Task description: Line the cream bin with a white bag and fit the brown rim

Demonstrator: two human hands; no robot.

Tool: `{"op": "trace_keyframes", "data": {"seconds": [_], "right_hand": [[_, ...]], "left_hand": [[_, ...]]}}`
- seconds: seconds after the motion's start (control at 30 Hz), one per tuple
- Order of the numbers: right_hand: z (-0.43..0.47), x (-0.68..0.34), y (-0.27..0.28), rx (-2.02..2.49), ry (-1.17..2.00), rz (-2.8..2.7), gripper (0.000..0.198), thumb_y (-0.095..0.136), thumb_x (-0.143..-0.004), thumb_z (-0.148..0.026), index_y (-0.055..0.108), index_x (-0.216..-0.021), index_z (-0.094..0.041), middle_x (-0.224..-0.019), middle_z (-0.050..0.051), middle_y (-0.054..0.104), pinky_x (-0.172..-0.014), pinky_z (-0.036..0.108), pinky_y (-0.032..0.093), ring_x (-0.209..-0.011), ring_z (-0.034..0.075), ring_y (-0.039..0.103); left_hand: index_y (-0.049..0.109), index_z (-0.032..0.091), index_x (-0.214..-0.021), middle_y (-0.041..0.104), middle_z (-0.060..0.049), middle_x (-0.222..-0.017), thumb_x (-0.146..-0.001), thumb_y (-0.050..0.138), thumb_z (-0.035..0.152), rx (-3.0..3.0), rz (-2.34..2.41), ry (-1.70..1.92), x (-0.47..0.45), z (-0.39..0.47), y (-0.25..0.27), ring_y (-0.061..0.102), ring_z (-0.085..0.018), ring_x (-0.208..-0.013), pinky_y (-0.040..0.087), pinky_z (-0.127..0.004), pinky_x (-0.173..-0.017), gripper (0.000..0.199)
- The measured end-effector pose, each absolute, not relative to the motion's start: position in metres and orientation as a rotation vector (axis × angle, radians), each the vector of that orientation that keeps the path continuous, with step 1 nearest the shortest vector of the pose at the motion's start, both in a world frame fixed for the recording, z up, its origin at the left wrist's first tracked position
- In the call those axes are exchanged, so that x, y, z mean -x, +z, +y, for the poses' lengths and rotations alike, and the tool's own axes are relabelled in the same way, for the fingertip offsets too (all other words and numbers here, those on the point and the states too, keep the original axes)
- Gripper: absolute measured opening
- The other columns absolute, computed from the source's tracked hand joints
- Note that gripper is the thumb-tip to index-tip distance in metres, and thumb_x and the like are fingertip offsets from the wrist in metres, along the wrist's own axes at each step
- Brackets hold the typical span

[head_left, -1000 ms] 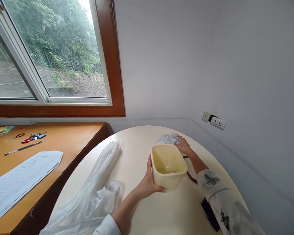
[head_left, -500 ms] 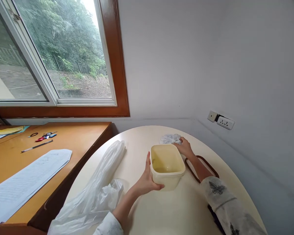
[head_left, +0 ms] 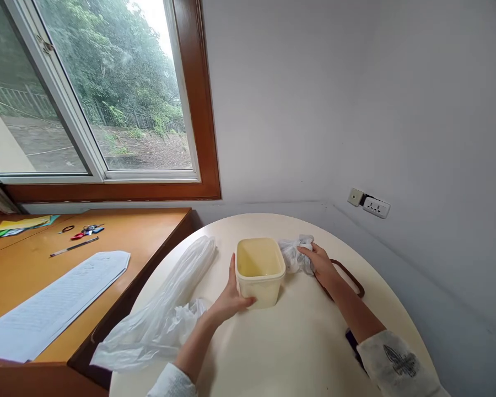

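Observation:
A pale yellow plastic container (head_left: 261, 289) without a lid stands in the middle of the round table, its inside showing no contents. My left hand (head_left: 227, 300) wraps round its left side, thumb along the near face. Just right of the container, my right hand (head_left: 320, 262) pinches a crumpled, knotted white plastic bag (head_left: 295, 256); what the bag contains, if anything, I cannot make out. A brown loop-shaped handle (head_left: 349, 277) lies behind my right wrist, partly hidden. To the left a long, rumpled translucent plastic bag (head_left: 169, 314) is spread over the table.
The round cream table (head_left: 273, 353) adjoins a wooden desk (head_left: 149, 231) on the left. On the desk lie papers (head_left: 62, 303), a pen (head_left: 74, 246) and keys (head_left: 89, 230). A dark object (head_left: 352, 341) sits partly under my right forearm. Wall sockets (head_left: 376, 207) are behind.
The container has shifted left in view with my left hand. My right hand has drawn the small knotted bag nearer, from behind the container to beside it.

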State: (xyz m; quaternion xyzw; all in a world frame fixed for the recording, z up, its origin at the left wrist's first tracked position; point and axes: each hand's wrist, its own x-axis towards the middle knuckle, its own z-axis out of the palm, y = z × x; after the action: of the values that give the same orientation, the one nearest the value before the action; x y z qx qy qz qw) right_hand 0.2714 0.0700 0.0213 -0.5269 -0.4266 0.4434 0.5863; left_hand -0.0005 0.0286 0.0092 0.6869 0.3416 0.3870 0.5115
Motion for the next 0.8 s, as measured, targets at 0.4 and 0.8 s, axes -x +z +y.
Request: {"op": "trace_keyframes", "data": {"seconds": [0.4,0.8], "right_hand": [[-0.028,-0.264,0.047,1.132,1.215,-0.891,0.032,0.062,-0.072,-0.040,0.058,-0.099,-0.022,-0.101,0.007,0.064,-0.074,0.030,0.050,-0.094,0.022,0.059],[-0.096,-0.243,0.039,1.133,1.402,-1.185,0.040,0.066,-0.065,-0.050,0.062,-0.091,-0.020,-0.084,0.004,0.063,-0.075,0.033,0.044,-0.080,0.020,0.056]], "left_hand": [[0.031,0.029,-0.128,0.033,-0.009,-0.135,-0.078,0.055,0.021,-2.123,1.085,1.346,-0.006,-0.056,0.036,0.028,-0.025,-0.129,0.027,-0.047,-0.106,0.056],[0.031,0.024,-0.132,0.042,-0.009,-0.133,-0.083,0.045,0.017,-2.257,0.746,0.987,-0.063,-0.059,0.007,0.031,-0.023,-0.128,0.021,-0.049,-0.109,0.051]]}}
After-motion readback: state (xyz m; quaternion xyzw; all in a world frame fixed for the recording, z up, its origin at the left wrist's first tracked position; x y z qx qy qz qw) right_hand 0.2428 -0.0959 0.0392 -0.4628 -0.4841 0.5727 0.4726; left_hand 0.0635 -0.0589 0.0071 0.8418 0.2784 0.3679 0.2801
